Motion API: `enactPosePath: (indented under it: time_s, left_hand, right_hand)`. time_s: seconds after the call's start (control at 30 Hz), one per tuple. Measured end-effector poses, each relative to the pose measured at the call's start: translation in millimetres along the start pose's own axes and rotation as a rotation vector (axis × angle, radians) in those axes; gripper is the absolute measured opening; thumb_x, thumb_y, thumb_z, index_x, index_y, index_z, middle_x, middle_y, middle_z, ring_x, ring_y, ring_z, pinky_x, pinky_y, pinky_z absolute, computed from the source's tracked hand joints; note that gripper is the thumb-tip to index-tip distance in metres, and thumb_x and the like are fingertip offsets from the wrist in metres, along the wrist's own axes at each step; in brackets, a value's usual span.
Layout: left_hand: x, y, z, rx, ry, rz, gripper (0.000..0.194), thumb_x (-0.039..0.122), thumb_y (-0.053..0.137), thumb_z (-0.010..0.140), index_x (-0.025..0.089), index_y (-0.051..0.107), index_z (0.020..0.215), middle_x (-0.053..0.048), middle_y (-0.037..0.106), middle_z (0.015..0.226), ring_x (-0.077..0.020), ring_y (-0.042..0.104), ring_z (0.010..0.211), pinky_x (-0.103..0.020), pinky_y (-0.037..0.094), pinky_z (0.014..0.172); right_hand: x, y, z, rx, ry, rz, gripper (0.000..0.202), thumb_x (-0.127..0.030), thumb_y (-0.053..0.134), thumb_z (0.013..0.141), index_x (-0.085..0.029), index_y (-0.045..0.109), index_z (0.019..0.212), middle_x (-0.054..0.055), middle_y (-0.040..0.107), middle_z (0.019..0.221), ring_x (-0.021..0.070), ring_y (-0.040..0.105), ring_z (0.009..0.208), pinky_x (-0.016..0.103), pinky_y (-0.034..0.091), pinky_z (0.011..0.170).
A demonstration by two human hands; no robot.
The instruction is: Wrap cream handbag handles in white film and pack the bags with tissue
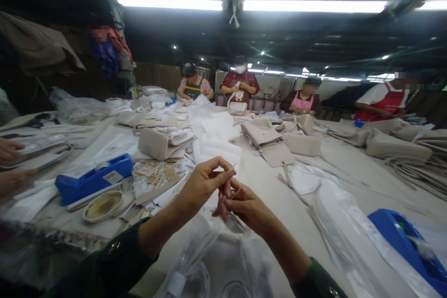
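Both hands meet over the near middle of the table. My left hand (213, 179) pinches a thin pale cord (237, 191), with thumb and forefinger pressed together. My right hand (244, 202) is closed just beside it, its fingers curled round the same cord. Part of the cord is hidden by the fingers. Below the hands stands a light bag (226, 260) wrapped in clear plastic, close to my body; its upper part is partly covered by my hands.
A blue tape dispenser (94, 179) and a round yellowish dish (104, 206) lie left, beside strung tags (157, 174). Another blue tape dispenser (408, 247) is at right. Beige bags (265, 137) and white foam sheets (216, 130) cover the far table. Co-workers stand across; another person's hands (12, 163) are far left.
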State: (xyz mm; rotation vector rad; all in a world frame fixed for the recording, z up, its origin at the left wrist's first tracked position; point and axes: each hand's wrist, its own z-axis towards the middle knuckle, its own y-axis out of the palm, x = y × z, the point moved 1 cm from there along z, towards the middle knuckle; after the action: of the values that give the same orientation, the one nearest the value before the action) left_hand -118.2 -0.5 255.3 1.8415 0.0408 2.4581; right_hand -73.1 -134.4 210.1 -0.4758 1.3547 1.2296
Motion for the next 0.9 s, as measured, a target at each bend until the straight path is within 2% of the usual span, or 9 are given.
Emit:
enactPosePath:
  time_s: [0.13,0.23,0.3,0.4,0.5,0.6,0.7,0.77,0.9]
  left_hand:
    - [-13.4,-3.9,5.3,0.133,0.025,-0.164,0.023,0.034,0.072,0.082,0.016,0.057,0.081,0.003,0.056,0.056,-0.0072,0.047,0.05,-0.017,0.034,0.049]
    - [-23.7,-2.9,9.6,0.203,-0.003,-0.287,0.023,0.029,0.076,0.076,0.015,0.058,0.082,0.003,0.055,0.06,-0.006,0.046,0.052,-0.017,0.03,0.05]
    - [-33.2,-2.2,12.3,0.248,-0.014,-0.336,0.024,0.026,0.077,0.071,0.014,0.059,0.081,0.002,0.056,0.064,-0.0056,0.046,0.054,-0.017,0.03,0.051]
    - [-53.3,0.4,14.7,0.263,-0.043,-0.319,0.023,0.025,0.074,0.07,0.015,0.057,0.082,0.003,0.054,0.064,-0.0055,0.045,0.054,-0.017,0.03,0.052]
    - [-76.7,5.8,14.1,0.21,-0.093,-0.118,0.019,0.029,0.061,0.076,0.017,0.052,0.087,0.003,0.053,0.063,-0.0073,0.046,0.055,-0.018,0.035,0.056]
    - [-97.6,11.7,10.5,0.116,-0.141,0.08,0.017,0.028,0.056,0.077,0.017,0.052,0.089,-0.002,0.06,0.073,-0.0127,0.057,0.066,-0.023,0.045,0.065]
    - [-115.4,16.1,3.8,-0.03,-0.179,0.301,0.01,0.017,0.058,0.072,0.016,0.062,0.081,-0.005,0.064,0.078,-0.0184,0.061,0.071,-0.03,0.048,0.071]
    - [-126.1,19.2,-1.8,-0.129,-0.201,0.477,0.009,0.01,0.057,0.069,0.016,0.064,0.069,-0.006,0.065,0.074,-0.022,0.062,0.073,-0.034,0.047,0.076]
    - [-141.8,25.7,-9.6,-0.254,-0.217,0.758,0.018,0.001,0.057,0.064,0.017,0.061,0.059,-0.009,0.07,0.083,-0.0294,0.064,0.091,-0.04,0.045,0.088]
  right_hand:
    - [-2.0,-16.2,-11.3,0.141,0.009,-0.009,0.039,-0.036,0.073,0.08,-0.019,0.061,0.113,-0.008,0.049,0.057,0.0076,0.037,0.048,0.03,0.051,0.068]
    - [-2.8,-30.7,-20.2,0.251,0.037,-0.038,0.024,-0.038,0.073,0.081,-0.018,0.066,0.09,-0.008,0.045,0.05,0.0077,0.041,0.047,0.024,0.046,0.062]
    - [-3.2,-38.8,-26.0,0.291,0.035,0.006,0.024,-0.039,0.073,0.081,-0.017,0.064,0.077,-0.007,0.044,0.05,0.0078,0.042,0.049,0.024,0.047,0.066]
    - [-4.7,-49.1,-34.1,0.325,-0.007,0.093,0.025,-0.036,0.079,0.076,-0.018,0.062,0.073,-0.006,0.048,0.056,0.0082,0.046,0.054,0.027,0.048,0.076]
    - [-8.7,-56.2,-41.7,0.305,0.025,0.054,0.029,-0.038,0.079,0.076,-0.017,0.059,0.069,-0.004,0.049,0.057,0.0108,0.051,0.059,0.027,0.048,0.073]
    - [-15.9,-62.6,-49.4,0.317,0.124,-0.002,0.033,-0.041,0.076,0.078,-0.017,0.056,0.068,-0.004,0.048,0.056,0.0099,0.047,0.056,0.025,0.046,0.067]
    - [-22.2,-74.8,-56.7,0.465,0.149,-0.091,0.034,-0.043,0.078,0.073,-0.017,0.055,0.069,-0.008,0.041,0.051,0.007,0.038,0.049,0.022,0.042,0.058]
    - [-20.6,-86.4,-60.3,0.611,0.168,-0.296,0.034,-0.046,0.074,0.072,-0.018,0.055,0.07,-0.008,0.042,0.049,0.0071,0.038,0.047,0.021,0.039,0.054]
    - [6.8,-108.6,-59.3,0.74,0.318,-0.663,0.024,-0.041,0.065,0.068,-0.018,0.057,0.067,-0.007,0.045,0.047,0.0084,0.041,0.044,0.02,0.035,0.045]
